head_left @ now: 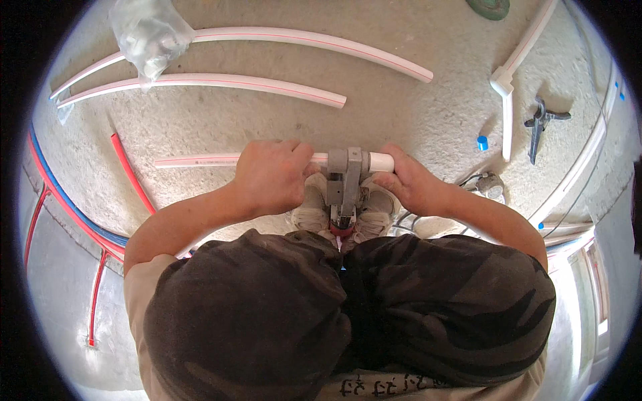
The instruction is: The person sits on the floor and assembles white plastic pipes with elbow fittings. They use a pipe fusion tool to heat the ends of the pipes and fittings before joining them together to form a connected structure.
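One white pipe (194, 161) with a red lengthwise stripe is held crosswise at the centre of the view, above the concrete floor (414, 120). Small dark print is noted along its side, but it is too small to be read. The pipe is gripped near its right end by the left hand (275, 175), which is closed over it from above with the fingers folded down. A short white cylindrical piece (382, 162) is pinched by the right hand (416, 180), with the thumb below and the fingers above and behind; no lettering can be made out on it. Between the hands, the pipe and the piece are met from opposite sides by a grey metal tool (344, 177) with a red lower part (341, 229); how far either is seated in it cannot be told. The tool is positioned between two pale shoes (311, 208). Dark patterned trousers (267, 314) are worn, and a row of dark characters, seen upside down, is printed on the beige shirt (321, 391) at the lower edge. Beyond the hands, two long striped pipes (314, 38) are laid out, partly covered by a clear plastic bag (154, 40). A red pipe (129, 164) is found to the left. To the right, a white pipe assembly with an elbow (503, 80), a blue cap (482, 143) and a black three-armed object (542, 125) are recorded.
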`<state>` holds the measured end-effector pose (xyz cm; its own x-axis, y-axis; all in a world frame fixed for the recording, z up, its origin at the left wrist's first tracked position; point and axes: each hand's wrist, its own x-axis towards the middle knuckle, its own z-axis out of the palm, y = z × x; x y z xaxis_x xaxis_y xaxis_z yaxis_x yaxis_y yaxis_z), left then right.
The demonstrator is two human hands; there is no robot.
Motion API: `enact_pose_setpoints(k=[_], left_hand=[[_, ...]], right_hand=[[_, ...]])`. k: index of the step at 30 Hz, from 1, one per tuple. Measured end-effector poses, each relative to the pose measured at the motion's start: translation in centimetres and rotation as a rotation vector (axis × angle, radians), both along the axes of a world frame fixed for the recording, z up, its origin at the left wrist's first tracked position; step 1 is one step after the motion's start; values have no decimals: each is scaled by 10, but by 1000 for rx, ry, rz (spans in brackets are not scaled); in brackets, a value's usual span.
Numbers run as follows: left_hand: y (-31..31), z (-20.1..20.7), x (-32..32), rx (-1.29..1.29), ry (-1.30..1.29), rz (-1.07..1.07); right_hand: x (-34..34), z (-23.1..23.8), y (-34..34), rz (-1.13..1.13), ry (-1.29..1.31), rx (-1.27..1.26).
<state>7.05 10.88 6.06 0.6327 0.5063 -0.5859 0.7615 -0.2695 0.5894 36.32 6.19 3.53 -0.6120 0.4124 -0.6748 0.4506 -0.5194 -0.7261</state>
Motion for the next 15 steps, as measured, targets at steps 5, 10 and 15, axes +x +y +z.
enact_pose_setpoints(k=[5,10,15], left_hand=[[2,0,1,4,-14,3],[1,-2,-1,9,-25,-1],[1,-1,1,-10,-2,3]], right_hand=[[-4,0,-3,20,-62,63],[-5,2,-1,-23,-41,43],[-4,-2,-5,-27,-40,59]])
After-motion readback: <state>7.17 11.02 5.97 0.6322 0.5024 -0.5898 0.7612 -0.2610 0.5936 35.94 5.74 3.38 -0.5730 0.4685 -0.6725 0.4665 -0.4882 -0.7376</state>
